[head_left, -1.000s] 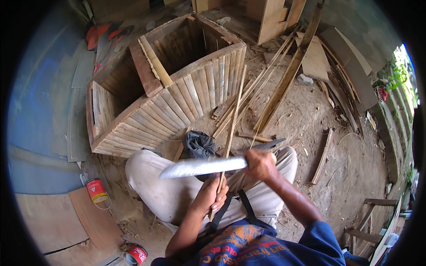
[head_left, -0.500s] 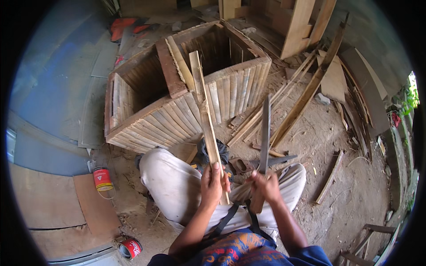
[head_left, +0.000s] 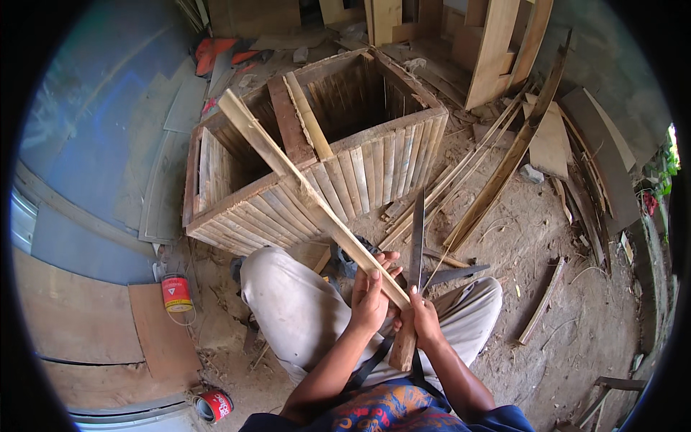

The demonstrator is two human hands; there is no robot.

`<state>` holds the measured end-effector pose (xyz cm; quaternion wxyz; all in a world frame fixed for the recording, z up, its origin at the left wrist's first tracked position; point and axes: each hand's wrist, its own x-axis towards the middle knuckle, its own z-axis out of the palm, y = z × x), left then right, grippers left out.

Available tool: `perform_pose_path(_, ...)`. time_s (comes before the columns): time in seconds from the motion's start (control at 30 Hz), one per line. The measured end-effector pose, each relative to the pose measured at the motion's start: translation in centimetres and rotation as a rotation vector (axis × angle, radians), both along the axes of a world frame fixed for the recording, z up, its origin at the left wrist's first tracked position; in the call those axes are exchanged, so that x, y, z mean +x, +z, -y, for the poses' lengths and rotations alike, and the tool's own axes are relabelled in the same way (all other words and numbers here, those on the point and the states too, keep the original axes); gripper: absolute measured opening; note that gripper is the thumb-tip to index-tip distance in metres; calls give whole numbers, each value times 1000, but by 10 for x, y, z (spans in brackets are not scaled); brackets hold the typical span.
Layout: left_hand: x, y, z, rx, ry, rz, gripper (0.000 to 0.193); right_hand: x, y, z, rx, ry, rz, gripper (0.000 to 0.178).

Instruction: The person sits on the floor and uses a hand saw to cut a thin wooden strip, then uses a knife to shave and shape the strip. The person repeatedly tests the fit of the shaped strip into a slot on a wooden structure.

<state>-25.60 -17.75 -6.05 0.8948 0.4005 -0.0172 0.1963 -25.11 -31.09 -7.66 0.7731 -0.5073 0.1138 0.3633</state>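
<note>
A long split bamboo strip [head_left: 318, 207] slants from my lap up to the far left, across the near wall of a slatted wooden crate [head_left: 374, 169]. Its lower end rests in my left hand [head_left: 368, 306], thumb on top and some fingers lifted away. My right hand [head_left: 427, 322] grips a machete [head_left: 417, 241], whose blade stands nearly upright and whose wooden handle sticks out below the fist. The strip's lower end meets the machete near the base of the blade; whether they touch is hard to tell. A handsaw [head_left: 458, 273] lies beyond my right knee, partly hidden.
Long bamboo lengths [head_left: 497, 183] lie on the dirt floor at the right, near leaning boards [head_left: 601, 151]. Two red cans [head_left: 176, 293] are at the left. A dark bag [head_left: 350, 258] sits between my knees and the crate. A short strip [head_left: 541, 302] lies at the right.
The bamboo strip's top has swung left, and its lower end has moved right toward the machete. My hands have come closer together. The view has shifted slightly.
</note>
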Motion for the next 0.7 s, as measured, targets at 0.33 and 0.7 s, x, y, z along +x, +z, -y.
perform_pose_path(0.33,-4,8,-24,305,-269,-139,26,19,0,23,-26,-238,77,36)
perform_pose_path(0.7,-5,24,-28,415,-152,-266,24,35,19,23,89,-366,217,42)
